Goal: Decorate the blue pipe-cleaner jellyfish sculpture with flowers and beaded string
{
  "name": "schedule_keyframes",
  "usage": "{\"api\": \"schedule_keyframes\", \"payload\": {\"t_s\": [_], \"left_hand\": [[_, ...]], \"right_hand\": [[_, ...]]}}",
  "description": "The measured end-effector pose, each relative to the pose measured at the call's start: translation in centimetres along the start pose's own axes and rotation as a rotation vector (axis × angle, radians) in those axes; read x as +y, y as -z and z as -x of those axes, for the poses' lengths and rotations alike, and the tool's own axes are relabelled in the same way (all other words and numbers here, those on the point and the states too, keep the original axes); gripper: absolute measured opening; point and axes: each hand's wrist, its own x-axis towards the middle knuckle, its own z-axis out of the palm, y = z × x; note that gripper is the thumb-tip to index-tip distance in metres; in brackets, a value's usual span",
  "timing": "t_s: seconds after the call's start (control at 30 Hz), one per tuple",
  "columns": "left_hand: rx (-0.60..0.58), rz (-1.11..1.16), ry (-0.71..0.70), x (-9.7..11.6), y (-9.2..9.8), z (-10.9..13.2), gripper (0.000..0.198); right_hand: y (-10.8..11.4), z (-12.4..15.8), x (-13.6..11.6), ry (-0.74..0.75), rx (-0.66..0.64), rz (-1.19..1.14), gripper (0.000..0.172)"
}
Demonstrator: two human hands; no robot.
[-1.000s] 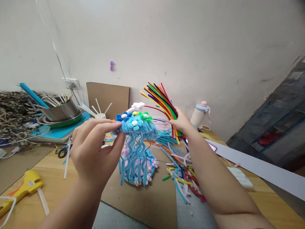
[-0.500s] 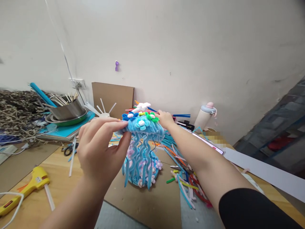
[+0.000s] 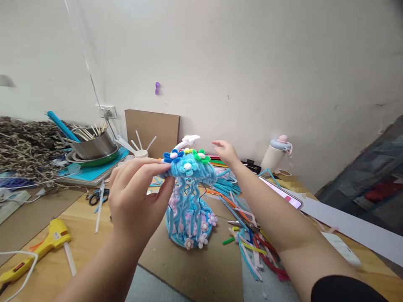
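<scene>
A blue pipe-cleaner jellyfish (image 3: 201, 171) stands at the centre, its domed top trimmed with dark blue, light blue and green flowers. Wavy blue strands run down from the dome to a round base dotted with pink and white flowers. A white fuzzy piece (image 3: 190, 138) sticks up above the dome. My left hand (image 3: 135, 188) pinches the dome's left rim between thumb and fingers. Behind and to the right, my right hand (image 3: 226, 153) hovers apart from the dome, fingers stretched leftward, with nothing visible in them.
Cardboard (image 3: 195, 272) lies under the jellyfish. Loose pipe cleaners (image 3: 252, 247) and scissors are at the right, near a phone (image 3: 283, 193) and a bottle (image 3: 274, 155). A yellow glue gun (image 3: 53, 239) lies left. Farther back are a metal bowl of sticks (image 3: 94, 147) and a paper cup (image 3: 141, 154).
My right hand has come away from behind the dome and its fingers have extended. The view has shifted slightly. My left hand keeps its pinch on the rim.
</scene>
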Motion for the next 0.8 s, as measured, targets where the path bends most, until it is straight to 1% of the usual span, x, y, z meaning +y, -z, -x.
{"api": "schedule_keyframes", "payload": {"t_s": [0.07, 0.1, 0.13, 0.17, 0.2, 0.23, 0.27, 0.33, 0.43, 0.5, 0.57, 0.67, 0.8], "left_hand": [[0.009, 0.018, 0.011, 0.0, 0.0, 0.0, 0.026], [0.013, 0.027, 0.019, 0.0, 0.0, -0.1, 0.025], [0.017, 0.036, 0.026, 0.1, 0.0, -0.2, 0.025], [0.022, 0.044, 0.033, 0.3, 0.0, -0.3, 0.025], [0.027, 0.05, 0.039, 0.5, 0.0, -0.4, 0.024], [0.034, 0.054, 0.047, 0.7, 0.0, -0.6, 0.023], [0.042, 0.058, 0.054, 1.0, 0.0, -0.8, 0.022], [0.054, 0.062, 0.067, 1.6, 0.1, -1.3, 0.019], [0.055, 0.054, 0.08, 2.3, 0.2, -2.2, 0.016], [0.051, 0.04, 0.089, 2.6, 0.4, -2.8, 0.014], [0.035, 0.034, 0.089, 2.9, 0.5, -3.2, 0.014], [0.009, 0.052, 0.081, 3.1, 0.5, -3.4, 0.013], [-0.028, 0.07, 0.117, 3.2, 0.4, -3.1, 0.009]], "right_hand": [[1.8, 2.4, -1.8, 0.048, 0.118, -0.117, 0.044], [2.6, 4.0, -2.8, 0.115, 0.234, -0.325, 0.044], [3.4, 5.8, -3.9, 0.183, 0.294, -0.503, 0.04], [4.1, 7.7, -4.9, 0.24, 0.323, -0.613, 0.036], [4.6, 9.4, -5.9, 0.283, 0.339, -0.654, 0.03], [5.1, 11.0, -6.7, 0.311, 0.298, -0.634, 0.026], [5.4, 12.2, -7.4, 0.309, 0.25, -0.596, 0.027], [5.9, 13.7, -8.5, 0.276, 0.166, -0.583, 0.037], [6.4, 14.1, -9.3, 0.26, 0.064, -0.621, 0.042], [6.9, 13.9, -9.7, 0.277, 0.056, -0.596, 0.043], [7.5, 13.6, -10.2, 0.293, 0.079, -0.525, 0.042], [8.1, 13.2, -10.9, 0.307, 0.101, -0.396, 0.034], [8.3, 12.3, -11.3, 0.259, 0.129, -0.215, 0.013]]}}
